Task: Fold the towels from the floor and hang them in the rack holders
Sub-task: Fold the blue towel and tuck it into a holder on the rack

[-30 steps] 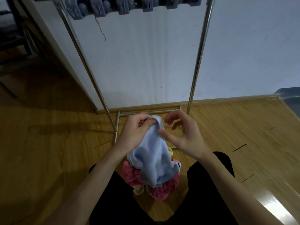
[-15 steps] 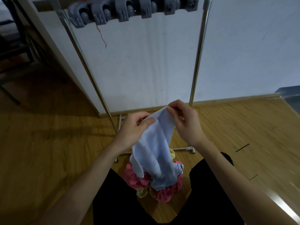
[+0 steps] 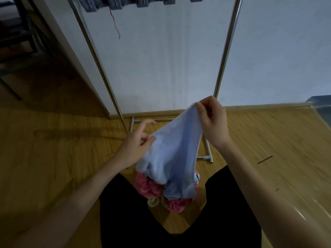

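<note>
A light blue towel [image 3: 172,154] hangs between my hands above the floor. My right hand [image 3: 211,120] pinches its top corner, raised in front of the wall's base. My left hand [image 3: 138,145] pinches the towel's left edge lower down, index finger stretched out. Below the towel a heap of pink towels [image 3: 152,188] and a pale yellow one [image 3: 154,202] lies on the wooden floor between my knees. The rack's grey holders [image 3: 143,2] line the top bar at the frame's upper edge.
The rack's two steel uprights [image 3: 100,68] rise from a white base frame [image 3: 207,151] on the floor, close to the white wall [image 3: 170,59]. A red thread [image 3: 115,25] dangles from the holders. Dark furniture [image 3: 16,33] stands far left. My black trouser legs [image 3: 129,221] fill the bottom.
My right hand took the towel's top corner and lifted it up and to the right. The left hand slid down the left edge, so the towel now stretches between both hands.
</note>
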The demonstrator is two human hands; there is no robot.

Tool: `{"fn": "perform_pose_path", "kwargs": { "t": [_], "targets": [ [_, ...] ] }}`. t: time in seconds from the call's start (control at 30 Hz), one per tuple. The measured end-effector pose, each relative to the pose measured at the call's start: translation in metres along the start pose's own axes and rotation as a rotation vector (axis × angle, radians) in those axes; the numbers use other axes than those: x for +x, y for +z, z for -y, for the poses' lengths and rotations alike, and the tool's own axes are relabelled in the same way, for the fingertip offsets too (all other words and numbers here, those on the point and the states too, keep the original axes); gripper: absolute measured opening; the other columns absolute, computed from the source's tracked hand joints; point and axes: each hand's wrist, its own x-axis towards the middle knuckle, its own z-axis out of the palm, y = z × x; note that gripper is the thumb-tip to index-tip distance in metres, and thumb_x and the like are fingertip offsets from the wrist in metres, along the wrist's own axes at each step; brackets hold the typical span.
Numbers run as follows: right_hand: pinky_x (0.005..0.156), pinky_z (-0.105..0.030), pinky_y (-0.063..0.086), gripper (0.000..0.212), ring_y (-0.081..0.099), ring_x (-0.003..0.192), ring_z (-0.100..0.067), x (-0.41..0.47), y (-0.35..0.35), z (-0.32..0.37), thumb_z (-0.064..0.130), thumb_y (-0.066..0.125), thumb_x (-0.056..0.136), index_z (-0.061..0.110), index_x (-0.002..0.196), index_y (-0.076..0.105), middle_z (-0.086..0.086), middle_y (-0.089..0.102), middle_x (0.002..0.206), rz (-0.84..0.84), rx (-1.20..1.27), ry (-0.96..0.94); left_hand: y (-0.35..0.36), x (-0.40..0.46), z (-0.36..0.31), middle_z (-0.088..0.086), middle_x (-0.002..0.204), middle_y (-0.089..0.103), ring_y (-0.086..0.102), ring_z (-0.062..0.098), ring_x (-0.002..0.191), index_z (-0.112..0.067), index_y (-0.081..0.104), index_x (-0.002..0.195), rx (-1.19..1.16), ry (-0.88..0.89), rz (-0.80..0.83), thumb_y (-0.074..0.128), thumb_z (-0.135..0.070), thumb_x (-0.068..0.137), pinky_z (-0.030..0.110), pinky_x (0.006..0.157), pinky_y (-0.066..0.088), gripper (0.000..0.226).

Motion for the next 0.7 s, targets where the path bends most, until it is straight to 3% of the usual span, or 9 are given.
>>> {"fn": "perform_pose_path", "kwargs": {
  "t": [0.07, 0.17, 0.2, 0.27, 0.33, 0.43, 0.53, 0.7],
  "targets": [
    [0.05, -0.011, 0.033, 0.017, 0.043, 0.054, -0.001, -0.002, -0.001, -0.004, 0.011, 0.054, 0.095, 0.002, 0.081, 0.054, 0.006, 0.049, 0.062, -0.019, 0.021, 0.048, -0.004, 0.004, -0.009, 0.012, 0.058, 0.046, 0.043, 0.028, 0.048, -0.026, 0.051, 0.109, 0.015, 0.073, -0.002, 0.05, -0.01, 0.096, 0.025, 0.046, 0.031, 0.02],
    [0.049, -0.013, 0.033, 0.018, 0.043, 0.054, -0.002, -0.004, -0.005, -0.007, 0.012, 0.055, 0.094, 0.001, 0.081, 0.057, 0.002, 0.052, 0.062, -0.008, 0.01, 0.062, -0.008, 0.012, -0.015, -0.004, 0.069, 0.058, 0.05, 0.016, 0.057, -0.018, 0.061, 0.085, 0.001, 0.055, 0.023, 0.048, 0.003, 0.093, 0.023, 0.055, 0.04, 0.025],
    [0.05, -0.015, 0.035, 0.017, 0.044, 0.055, -0.003, -0.005, -0.006, -0.008, 0.012, 0.056, 0.094, 0.0, 0.081, 0.058, 0.0, 0.054, 0.063, 0.004, 0.0, 0.062, -0.01, 0.014, -0.016, -0.005, 0.074, 0.063, 0.056, 0.016, 0.063, -0.017, 0.064, 0.084, -0.033, 0.014, 0.042, 0.049, 0.003, 0.093, 0.026, 0.059, 0.046, 0.027],
    [0.052, -0.017, 0.037, 0.016, 0.047, 0.057, -0.004, -0.007, -0.007, -0.009, 0.012, 0.056, 0.094, 0.0, 0.082, 0.06, -0.002, 0.057, 0.065, 0.023, -0.008, 0.066, -0.012, 0.016, -0.019, 0.009, 0.084, 0.068, 0.065, 0.026, 0.076, -0.013, 0.067, 0.092, -0.068, -0.06, 0.088, 0.049, 0.002, 0.093, 0.037, 0.071, 0.055, 0.024],
    [0.052, -0.015, 0.037, 0.015, 0.047, 0.058, -0.003, -0.009, -0.008, -0.011, 0.011, 0.057, 0.093, 0.001, 0.083, 0.061, 0.0, 0.058, 0.066, 0.036, -0.014, 0.068, -0.014, 0.016, -0.021, 0.014, 0.087, 0.069, 0.068, 0.025, 0.081, -0.008, 0.067, 0.102, -0.067, -0.071, 0.136, 0.047, 0.01, 0.089, 0.038, 0.08, 0.057, 0.03],
    [0.053, -0.015, 0.037, 0.012, 0.048, 0.059, -0.002, -0.011, -0.009, -0.015, 0.011, 0.056, 0.093, 0.004, 0.085, 0.061, 0.004, 0.057, 0.066, 0.055, -0.027, 0.066, -0.014, 0.013, -0.024, 0.007, 0.093, 0.071, 0.069, 0.011, 0.085, -0.007, 0.066, 0.108, 0.077, -0.007, 0.169, 0.046, 0.016, 0.082, 0.026, 0.084, 0.055, 0.04],
    [0.053, -0.018, 0.036, 0.003, 0.044, 0.056, -0.005, -0.017, -0.011, -0.021, 0.006, 0.053, 0.094, 0.008, 0.095, 0.051, 0.002, 0.051, 0.063, 0.11, 0.01, 0.03, -0.014, 0.01, -0.028, 0.005, 0.096, 0.073, 0.068, 0.01, 0.086, -0.006, 0.07, 0.106, 0.319, 0.163, 0.091, 0.055, 0.007, 0.085, 0.011, 0.077, 0.049, 0.028],
    [0.054, -0.03, 0.036, 0.013, 0.044, 0.059, -0.021, -0.028, -0.016, -0.031, -0.001, 0.046, 0.093, 0.01, 0.089, 0.05, -0.005, 0.05, 0.067, 0.295, -0.051, -0.013, -0.015, 0.018, -0.032, 0.012, 0.087, 0.072, 0.067, 0.027, 0.079, 0.0, 0.071, 0.091, 0.517, 0.373, -0.003, 0.059, 0.002, 0.084, 0.037, 0.073, 0.05, 0.014]
  ]
}}
